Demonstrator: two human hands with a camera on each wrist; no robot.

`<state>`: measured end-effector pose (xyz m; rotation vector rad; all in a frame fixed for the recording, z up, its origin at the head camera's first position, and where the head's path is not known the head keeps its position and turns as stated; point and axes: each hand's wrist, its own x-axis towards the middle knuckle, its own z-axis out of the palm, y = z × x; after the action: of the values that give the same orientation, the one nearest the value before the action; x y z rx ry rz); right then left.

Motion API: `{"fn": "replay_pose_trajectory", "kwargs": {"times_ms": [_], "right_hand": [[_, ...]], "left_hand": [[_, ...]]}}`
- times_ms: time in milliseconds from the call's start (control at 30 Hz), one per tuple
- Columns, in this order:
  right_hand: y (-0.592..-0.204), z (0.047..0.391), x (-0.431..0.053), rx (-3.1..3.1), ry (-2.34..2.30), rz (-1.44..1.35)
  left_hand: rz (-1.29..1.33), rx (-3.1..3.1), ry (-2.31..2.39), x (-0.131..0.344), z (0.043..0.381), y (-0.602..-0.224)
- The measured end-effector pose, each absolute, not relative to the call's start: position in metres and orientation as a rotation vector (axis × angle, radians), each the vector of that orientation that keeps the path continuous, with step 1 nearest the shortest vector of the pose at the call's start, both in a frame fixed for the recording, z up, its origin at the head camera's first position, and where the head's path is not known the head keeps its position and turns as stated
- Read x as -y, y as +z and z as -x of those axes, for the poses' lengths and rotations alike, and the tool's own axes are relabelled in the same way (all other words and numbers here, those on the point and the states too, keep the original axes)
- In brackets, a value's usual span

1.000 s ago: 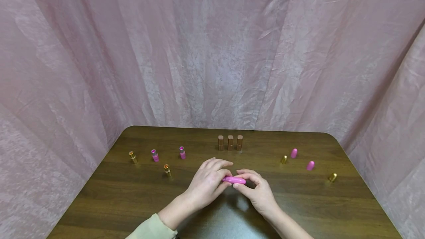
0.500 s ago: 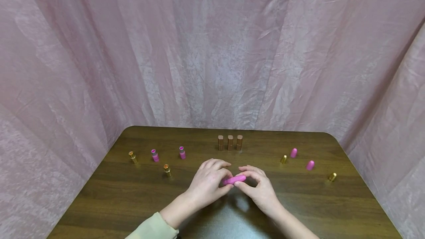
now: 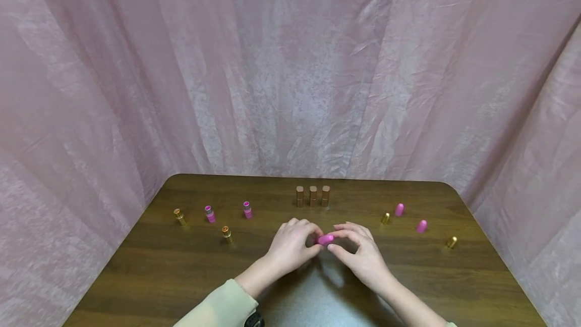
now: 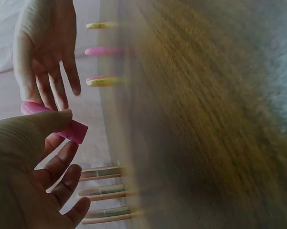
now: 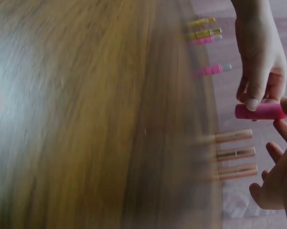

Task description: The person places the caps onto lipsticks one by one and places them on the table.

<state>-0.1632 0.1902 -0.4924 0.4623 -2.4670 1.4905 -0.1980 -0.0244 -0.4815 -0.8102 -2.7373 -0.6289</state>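
Note:
A closed pink lipstick (image 3: 326,239) is pinched between the thumb and index finger of my left hand (image 3: 292,246), above the middle of the table. In the left wrist view the pink lipstick (image 4: 76,131) lies tilted, its flat end past the left thumb. My right hand (image 3: 360,259) is at its rounded end, thumb and index finger spread apart with the index fingertip right at the tip. In the right wrist view the right thumb overlaps that end, while the left hand (image 5: 262,67) grips nearer the flat end.
Three capped rose-gold lipsticks (image 3: 312,197) stand upright at the back of the wooden table (image 3: 150,276). Uncapped pink lipstick bases (image 3: 247,210) and gold bases (image 3: 227,234) stand at left. Pink caps (image 3: 421,226) and gold caps (image 3: 451,242) stand at right. A pink curtain (image 3: 290,74) hangs behind.
Both hands have moved slightly up and away with the lipstick. The right thumb and index finger have loosened from its rounded end; the left hand still holds it.

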Motion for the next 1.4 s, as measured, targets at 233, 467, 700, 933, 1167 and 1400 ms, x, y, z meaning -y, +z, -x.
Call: {"fn": "replay_pose_trajectory", "kwargs": {"times_ms": [233,467,700,933,1167,1400], "right_hand": [[-0.493,0.165,-0.218,2.503,1.314,-0.457],[-0.500,0.161,-0.247,2.588,0.840,-0.533],[-0.508,0.154,-0.264,2.625,0.721,-0.518],[-0.510,0.152,-0.270,2.606,0.712,-0.518],[-0.513,0.151,-0.270,2.609,0.723,-0.512],[-0.511,0.150,-0.280,2.614,0.717,-0.473]], "left_hand": [[0.662,2.810,-0.794,0.018,0.226,-0.488],[0.520,2.836,-0.823,0.015,0.254,-0.500],[0.409,2.886,-0.901,0.005,0.271,-0.508],[0.363,2.889,-0.923,-0.006,0.281,-0.510],[0.373,2.885,-0.960,-0.011,0.285,-0.514],[0.421,2.929,-0.858,-0.004,0.277,-0.508]]}}
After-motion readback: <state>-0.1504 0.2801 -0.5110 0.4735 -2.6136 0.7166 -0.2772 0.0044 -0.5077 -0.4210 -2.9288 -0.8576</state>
